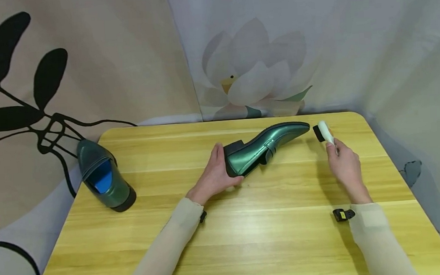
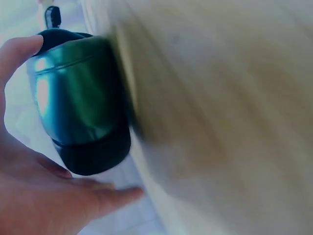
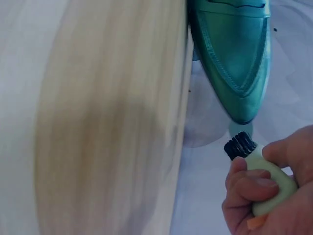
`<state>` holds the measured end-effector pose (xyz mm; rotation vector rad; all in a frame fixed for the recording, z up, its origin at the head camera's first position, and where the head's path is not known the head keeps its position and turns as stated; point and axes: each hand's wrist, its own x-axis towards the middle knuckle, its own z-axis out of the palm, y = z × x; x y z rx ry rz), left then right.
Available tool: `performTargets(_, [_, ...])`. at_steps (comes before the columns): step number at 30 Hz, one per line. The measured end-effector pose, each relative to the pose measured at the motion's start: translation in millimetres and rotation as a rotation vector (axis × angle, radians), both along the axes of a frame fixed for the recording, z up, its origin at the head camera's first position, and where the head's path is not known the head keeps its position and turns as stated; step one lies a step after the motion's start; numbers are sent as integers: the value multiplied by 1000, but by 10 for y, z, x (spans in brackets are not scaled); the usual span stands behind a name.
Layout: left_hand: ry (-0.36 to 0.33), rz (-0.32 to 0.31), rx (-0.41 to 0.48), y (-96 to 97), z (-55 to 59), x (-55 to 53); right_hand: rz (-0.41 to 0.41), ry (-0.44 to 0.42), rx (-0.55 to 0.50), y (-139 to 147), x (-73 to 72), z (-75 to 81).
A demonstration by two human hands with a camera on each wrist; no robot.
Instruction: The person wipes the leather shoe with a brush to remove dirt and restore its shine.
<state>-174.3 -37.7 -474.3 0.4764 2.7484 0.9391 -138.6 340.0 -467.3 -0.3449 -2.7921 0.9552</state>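
Note:
My left hand [image 1: 215, 171] grips a shiny green loafer [image 1: 247, 157] around its heel. The shoe is tipped on its side, sole facing the back, with its toe to the right. In the left wrist view the thumb lies at the opening of the green loafer [image 2: 78, 105], and the fingers stretch past the heel. My right hand [image 1: 345, 165] holds a small brush [image 1: 324, 132] by its pale handle. Its dark bristles [image 3: 239, 146] face the toe of the loafer [image 3: 234, 63], a small gap away in the right wrist view.
The matching green loafer [image 1: 119, 190] stands upright at the left edge of the wooden table [image 1: 271, 239], its blue insole showing. Behind the table hangs a pale curtain [image 1: 124, 59] printed with leaves and a flower.

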Motion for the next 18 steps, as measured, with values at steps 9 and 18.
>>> performTargets(9, [269, -139, -373, 484, 201, -96, 7, 100, -12, -90, 180, 125])
performTargets(18, [130, -48, -242, 460, 215, -404, -5, 110, -46, -231, 236, 241])
